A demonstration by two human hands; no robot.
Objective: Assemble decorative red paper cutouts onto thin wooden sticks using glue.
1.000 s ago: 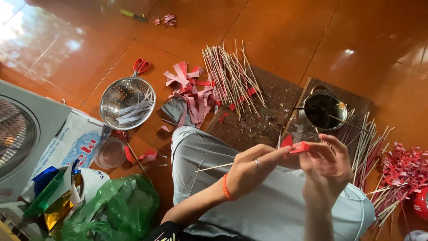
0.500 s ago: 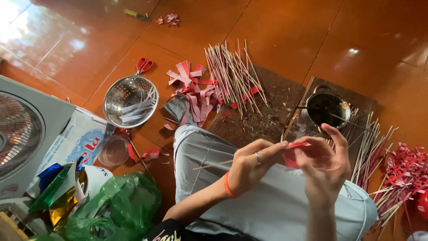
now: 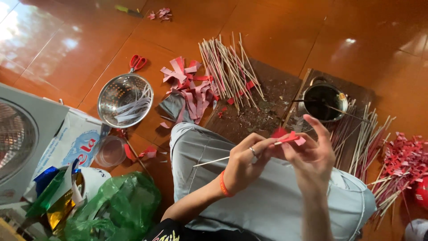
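Observation:
My left hand (image 3: 245,163) pinches a thin bamboo stick (image 3: 214,160) that points left over my grey-trousered knee (image 3: 196,147). My right hand (image 3: 312,154) holds a small red paper piece (image 3: 287,136) at the stick's right end, fingers curled around it. An orange band sits on my left wrist. A pile of bare sticks (image 3: 227,67) and a heap of red and pink paper strips (image 3: 189,89) lie on the floor beyond my knee.
A metal colander (image 3: 125,100) with white strips, red-handled scissors (image 3: 137,62), a small dark pot (image 3: 323,100) on a board, sticks with red paper (image 3: 401,165) at right, a fan (image 3: 18,138), a green bag (image 3: 116,209), a clear cup (image 3: 109,151).
My hands stayed together over my knee; my right fingers have shifted around the red paper at the stick's end. The view has moved slightly.

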